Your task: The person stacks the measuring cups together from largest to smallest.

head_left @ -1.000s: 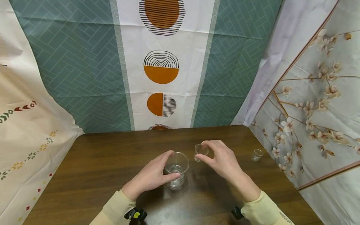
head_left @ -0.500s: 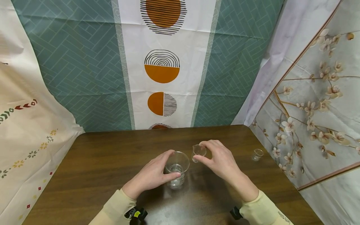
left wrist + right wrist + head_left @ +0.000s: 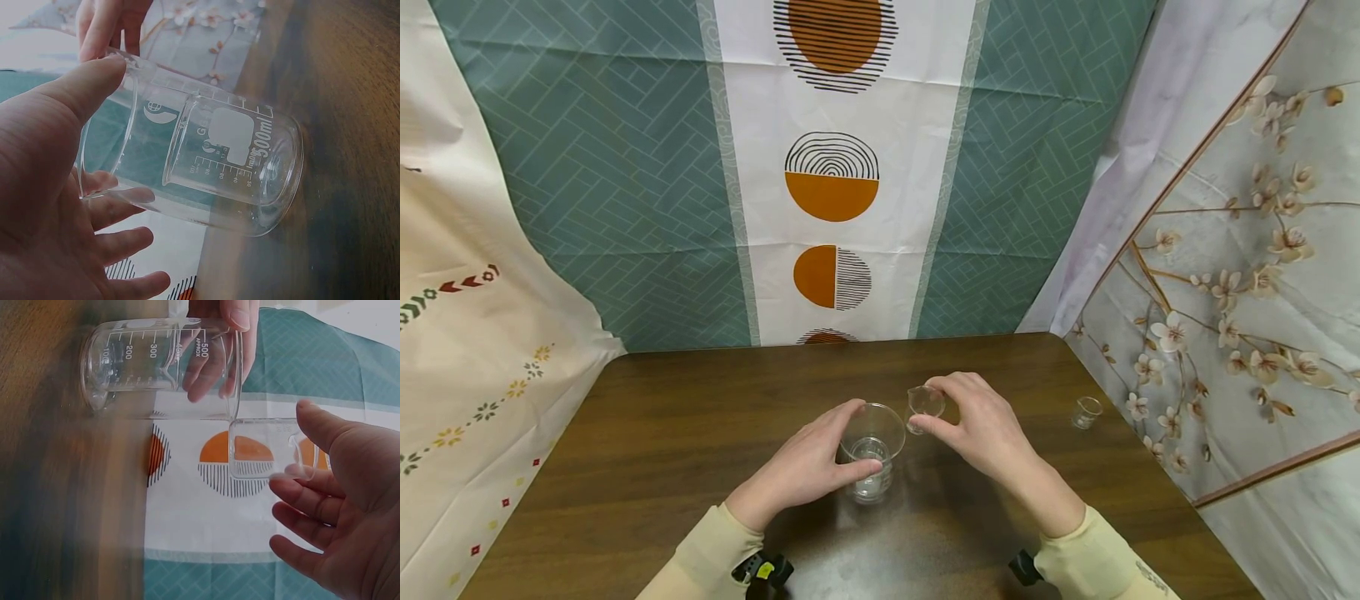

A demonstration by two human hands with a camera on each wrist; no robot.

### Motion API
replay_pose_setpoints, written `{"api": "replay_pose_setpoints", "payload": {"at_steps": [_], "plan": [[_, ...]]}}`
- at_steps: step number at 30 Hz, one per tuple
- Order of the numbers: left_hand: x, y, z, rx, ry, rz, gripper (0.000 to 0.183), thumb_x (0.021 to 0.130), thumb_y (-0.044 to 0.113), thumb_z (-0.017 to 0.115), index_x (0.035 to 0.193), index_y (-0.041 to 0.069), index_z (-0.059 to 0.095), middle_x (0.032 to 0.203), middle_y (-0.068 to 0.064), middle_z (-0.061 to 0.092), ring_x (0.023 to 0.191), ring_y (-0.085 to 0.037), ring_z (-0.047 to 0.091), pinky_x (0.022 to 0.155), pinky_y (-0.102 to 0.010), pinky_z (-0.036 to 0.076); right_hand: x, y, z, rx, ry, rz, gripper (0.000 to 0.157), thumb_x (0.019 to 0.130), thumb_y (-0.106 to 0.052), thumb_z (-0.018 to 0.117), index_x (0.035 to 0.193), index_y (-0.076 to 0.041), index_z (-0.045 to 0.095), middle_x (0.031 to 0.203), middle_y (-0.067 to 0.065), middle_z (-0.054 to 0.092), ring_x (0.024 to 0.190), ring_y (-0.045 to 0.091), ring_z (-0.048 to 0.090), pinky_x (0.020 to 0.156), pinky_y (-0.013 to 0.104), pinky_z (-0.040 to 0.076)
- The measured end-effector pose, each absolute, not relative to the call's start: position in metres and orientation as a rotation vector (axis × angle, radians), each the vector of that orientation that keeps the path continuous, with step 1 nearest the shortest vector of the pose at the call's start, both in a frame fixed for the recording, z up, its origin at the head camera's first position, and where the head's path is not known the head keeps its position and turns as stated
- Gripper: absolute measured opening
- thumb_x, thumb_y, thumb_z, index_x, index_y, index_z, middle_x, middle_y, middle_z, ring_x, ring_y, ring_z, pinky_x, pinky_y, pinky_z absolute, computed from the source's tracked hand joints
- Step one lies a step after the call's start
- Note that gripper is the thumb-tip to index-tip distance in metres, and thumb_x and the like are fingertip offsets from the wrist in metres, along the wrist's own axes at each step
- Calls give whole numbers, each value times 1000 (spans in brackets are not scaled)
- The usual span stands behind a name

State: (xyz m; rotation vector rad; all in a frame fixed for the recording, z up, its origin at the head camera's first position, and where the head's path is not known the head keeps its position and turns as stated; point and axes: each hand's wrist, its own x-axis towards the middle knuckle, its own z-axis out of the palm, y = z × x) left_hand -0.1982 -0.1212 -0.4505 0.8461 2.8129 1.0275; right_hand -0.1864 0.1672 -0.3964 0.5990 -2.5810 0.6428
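A large 500 ml glass beaker [image 3: 886,427] stands upright on the table, with a smaller graduated beaker [image 3: 228,175] inside it. My left hand [image 3: 805,454] holds the large beaker near its rim, thumb on the near side and fingers on the far side. Between the thumb and fingers of my right hand [image 3: 988,425] is a small clear glass beaker [image 3: 253,450], pinched near its rim. It is raised to the right of the large beaker, its base about level with the large rim in the right wrist view.
Another tiny glass beaker [image 3: 1086,412] stands at the right side of the dark wooden table [image 3: 700,400]. Patterned cloths hang behind and on both sides, with the green and white one [image 3: 1030,208] at the table's far edge.
My right hand has moved slightly left with the small beaker, bringing it closer to the large one. The left hand and large beaker stay in place.
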Motion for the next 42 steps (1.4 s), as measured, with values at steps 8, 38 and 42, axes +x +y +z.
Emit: {"api": "replay_pose_setpoints", "payload": {"at_steps": [8, 38, 42], "plan": [[-199, -121, -452, 841, 2816, 1021, 98, 96, 69, 77, 166, 10, 43, 165, -8, 52, 151, -32, 51, 120, -58, 44, -186, 163, -393, 605, -2591, 645, 51, 89, -47, 94, 126, -16, 77, 116, -7, 73, 116, 17, 65, 92, 44, 59], [-199, -122, -452, 828, 2809, 1026, 99, 96, 72, 75, 167, 11, 43, 166, -8, 52, 151, -33, 51, 120, -60, 44, -189, 144, -393, 661, -2589, 760, 49, 90, -45, 93, 127, -17, 77, 120, -8, 72, 116, 13, 63, 94, 41, 58], [-199, -121, -452, 825, 2809, 1025, 100, 96, 72, 75, 167, 11, 42, 166, -8, 51, 152, -33, 50, 120, -60, 43, -189, 141, -393, 664, -2592, 778, 50, 91, -45, 93, 128, -17, 77, 120, -7, 72, 114, 12, 62, 93, 41, 58]]}}
